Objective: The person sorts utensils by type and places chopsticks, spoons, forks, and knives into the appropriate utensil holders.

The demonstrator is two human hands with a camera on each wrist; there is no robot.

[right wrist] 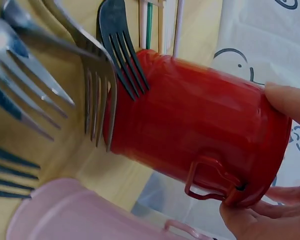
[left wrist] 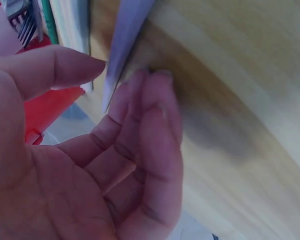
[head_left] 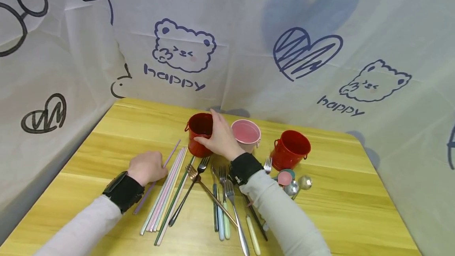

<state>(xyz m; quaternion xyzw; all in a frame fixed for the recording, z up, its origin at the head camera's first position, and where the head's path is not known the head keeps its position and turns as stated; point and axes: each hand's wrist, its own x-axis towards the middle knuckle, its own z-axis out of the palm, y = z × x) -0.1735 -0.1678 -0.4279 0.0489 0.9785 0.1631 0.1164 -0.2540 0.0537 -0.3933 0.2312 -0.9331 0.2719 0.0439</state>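
In the head view my left hand point(head_left: 147, 168) is over a purple chopstick point(head_left: 175, 153) on the table. The left wrist view shows that chopstick point(left wrist: 125, 42) running between the thumb tip and the loosely curved fingers, with a gap between thumb and fingers. My right hand point(head_left: 222, 137) grips the rim of an upright red bucket point(head_left: 196, 147), thumb on one side and fingers on the other. In the right wrist view its wire handle lies beside the fingertips. Several chopsticks point(head_left: 170, 192) lie side by side, right of the left hand.
A pink bucket point(head_left: 246, 131) and another red bucket point(head_left: 289, 151) stand to the right. Several forks point(head_left: 231, 196) lie in front of the buckets, some crossing. Spoons point(head_left: 292, 188) lie by the right red bucket. A white printed cloth point(head_left: 241, 70) hangs behind the table point(head_left: 341, 208).
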